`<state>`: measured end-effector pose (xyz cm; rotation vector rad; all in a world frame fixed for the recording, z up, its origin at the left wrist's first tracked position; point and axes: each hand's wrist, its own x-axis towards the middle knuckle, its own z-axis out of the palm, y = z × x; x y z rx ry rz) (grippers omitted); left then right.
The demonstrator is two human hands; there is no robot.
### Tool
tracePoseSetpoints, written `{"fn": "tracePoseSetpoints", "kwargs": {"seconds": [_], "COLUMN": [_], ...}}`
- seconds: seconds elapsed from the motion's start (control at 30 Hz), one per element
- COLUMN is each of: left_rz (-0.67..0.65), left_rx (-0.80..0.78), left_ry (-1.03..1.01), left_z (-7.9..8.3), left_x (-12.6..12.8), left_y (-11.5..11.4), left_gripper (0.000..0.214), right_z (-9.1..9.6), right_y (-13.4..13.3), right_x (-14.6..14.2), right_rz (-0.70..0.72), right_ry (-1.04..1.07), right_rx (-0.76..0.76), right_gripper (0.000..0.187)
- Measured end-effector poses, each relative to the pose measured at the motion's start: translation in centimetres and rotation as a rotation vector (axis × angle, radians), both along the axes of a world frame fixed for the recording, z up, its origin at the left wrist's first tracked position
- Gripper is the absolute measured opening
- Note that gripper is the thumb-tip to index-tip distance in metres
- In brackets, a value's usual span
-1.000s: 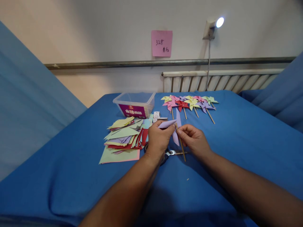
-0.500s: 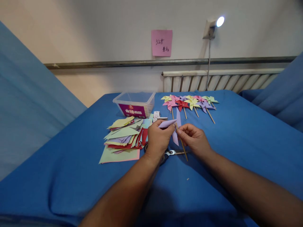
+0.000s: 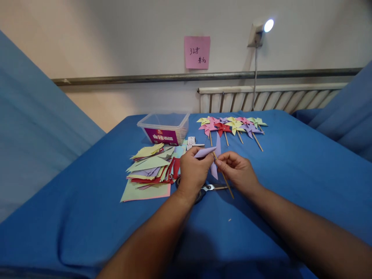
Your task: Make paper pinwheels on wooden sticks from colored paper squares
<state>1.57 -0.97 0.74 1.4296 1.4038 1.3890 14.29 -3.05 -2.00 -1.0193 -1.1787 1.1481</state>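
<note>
My left hand [image 3: 195,170] is closed on a purple paper pinwheel [image 3: 214,170], whose folded blades stick out above and below the fingers. A thin wooden stick [image 3: 226,183] crosses the back of the pinwheel and slants down to the right. Thumb and forefinger of my right hand [image 3: 238,172] pinch this stick near its upper end. Whether the stick is fastened to the paper is hidden by the fingers. Under my hands lies a pair of scissors [image 3: 209,187] with dark handles, blades pointing right.
Left of my hands is a pile of coloured paper [image 3: 151,170]. Behind it stands a clear plastic box [image 3: 162,128] with a purple label. Several finished pinwheels [image 3: 232,126] lie at the back right. A small white box [image 3: 191,141] sits beyond my left hand. Blue cloth [image 3: 87,217] covers the table.
The stick's lower end has swung slightly to the right against the pinwheel. Both hands keep nearly the same place and grip; the whole view has shifted a little.
</note>
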Motion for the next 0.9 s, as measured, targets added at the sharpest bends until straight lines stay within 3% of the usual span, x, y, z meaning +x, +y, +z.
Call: {"fn": "tracePoseSetpoints", "kwargs": {"seconds": [0.9], "left_rz": [-0.017], "left_rx": [-0.004], "left_ry": [-0.03], "left_z": [0.22], "left_x": [0.06], "left_y": [-0.14], "left_gripper": [0.019], "right_z": [-0.12], "right_y": [-0.25], "right_x": [-0.04], "right_rz": [-0.021], "right_ry": [-0.029], "right_rx": [0.056], "right_gripper": [0.026]}}
